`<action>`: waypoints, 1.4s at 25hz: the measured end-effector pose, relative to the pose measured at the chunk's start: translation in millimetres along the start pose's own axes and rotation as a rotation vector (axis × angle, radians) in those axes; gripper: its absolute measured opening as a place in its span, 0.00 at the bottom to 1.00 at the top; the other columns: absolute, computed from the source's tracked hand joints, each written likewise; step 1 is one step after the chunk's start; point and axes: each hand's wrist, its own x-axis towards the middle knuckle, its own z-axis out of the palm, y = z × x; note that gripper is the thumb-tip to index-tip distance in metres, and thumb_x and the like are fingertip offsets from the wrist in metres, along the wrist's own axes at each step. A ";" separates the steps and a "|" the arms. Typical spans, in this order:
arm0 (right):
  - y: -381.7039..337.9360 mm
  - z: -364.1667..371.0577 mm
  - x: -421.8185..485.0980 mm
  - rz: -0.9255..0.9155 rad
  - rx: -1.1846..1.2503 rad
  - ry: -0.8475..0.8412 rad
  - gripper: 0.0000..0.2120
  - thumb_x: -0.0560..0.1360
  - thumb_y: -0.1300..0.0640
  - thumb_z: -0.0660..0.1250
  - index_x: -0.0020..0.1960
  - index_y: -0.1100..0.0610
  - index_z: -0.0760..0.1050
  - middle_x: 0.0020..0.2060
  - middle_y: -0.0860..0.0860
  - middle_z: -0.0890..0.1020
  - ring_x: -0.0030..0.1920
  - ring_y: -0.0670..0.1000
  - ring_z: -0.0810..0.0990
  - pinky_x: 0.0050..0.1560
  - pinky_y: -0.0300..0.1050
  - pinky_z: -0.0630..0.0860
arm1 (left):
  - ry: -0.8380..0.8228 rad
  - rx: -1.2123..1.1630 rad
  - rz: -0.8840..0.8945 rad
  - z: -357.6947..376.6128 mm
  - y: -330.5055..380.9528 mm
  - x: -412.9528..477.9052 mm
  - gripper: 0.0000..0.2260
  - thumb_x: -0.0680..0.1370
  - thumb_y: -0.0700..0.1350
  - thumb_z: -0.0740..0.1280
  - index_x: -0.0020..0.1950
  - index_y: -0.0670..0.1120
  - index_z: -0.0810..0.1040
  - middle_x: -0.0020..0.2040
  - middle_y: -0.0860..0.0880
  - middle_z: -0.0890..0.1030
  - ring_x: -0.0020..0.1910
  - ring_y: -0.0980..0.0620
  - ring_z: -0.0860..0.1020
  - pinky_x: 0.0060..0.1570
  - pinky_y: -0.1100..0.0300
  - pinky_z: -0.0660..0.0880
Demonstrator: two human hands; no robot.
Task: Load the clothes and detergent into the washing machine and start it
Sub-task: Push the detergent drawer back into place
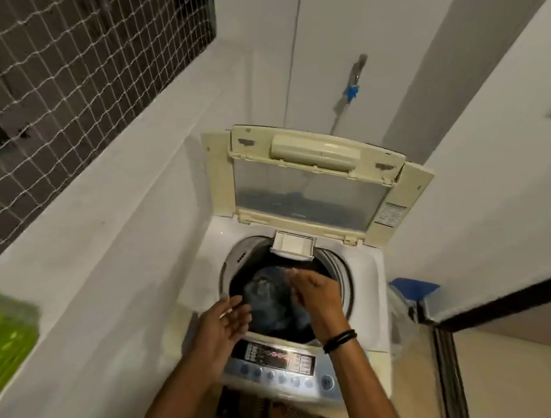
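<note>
Stood over the washing machine (367, 277), lid (308, 187) propped up. Both hands above the drum: left hand (225, 323) open and empty at the near rim, right hand (316, 295) curled loosely, grip unclear through blur, possibly pinching something small. Dark clothes (270, 297) already down in the drum. Detergent drawer (293, 245) pulled out at the back rim. Best pushed down evenly, clear of the rim, before dosing and pressing the control panel (278, 362).
</note>
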 end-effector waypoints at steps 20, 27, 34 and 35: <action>147.9 13.7 209.9 0.439 0.885 0.308 0.24 0.74 0.60 0.72 0.68 0.61 0.72 0.60 0.62 0.81 0.60 0.58 0.81 0.59 0.53 0.79 | -0.112 -0.035 -0.068 96.8 -23.9 299.8 0.11 0.78 0.39 0.64 0.58 0.37 0.77 0.54 0.38 0.81 0.56 0.43 0.79 0.53 0.54 0.77; 146.3 17.5 212.1 0.397 0.845 0.364 0.22 0.75 0.63 0.70 0.67 0.65 0.73 0.60 0.63 0.81 0.59 0.57 0.82 0.62 0.53 0.78 | -0.105 -0.001 -0.025 90.3 -25.8 311.1 0.12 0.77 0.37 0.66 0.58 0.34 0.77 0.56 0.36 0.81 0.56 0.42 0.81 0.46 0.55 0.81; 141.9 18.7 216.6 0.357 0.807 0.392 0.20 0.75 0.63 0.70 0.65 0.67 0.74 0.55 0.61 0.83 0.58 0.58 0.82 0.62 0.55 0.78 | -0.076 0.000 0.008 93.4 -23.5 313.4 0.11 0.75 0.37 0.68 0.56 0.33 0.77 0.55 0.35 0.81 0.50 0.42 0.83 0.46 0.54 0.82; 140.9 18.1 217.5 0.354 0.798 0.394 0.20 0.75 0.63 0.70 0.65 0.68 0.74 0.55 0.61 0.84 0.57 0.57 0.83 0.62 0.54 0.78 | -0.074 -0.005 0.012 94.2 -23.6 313.9 0.11 0.75 0.37 0.68 0.55 0.33 0.77 0.55 0.35 0.81 0.50 0.42 0.83 0.46 0.54 0.82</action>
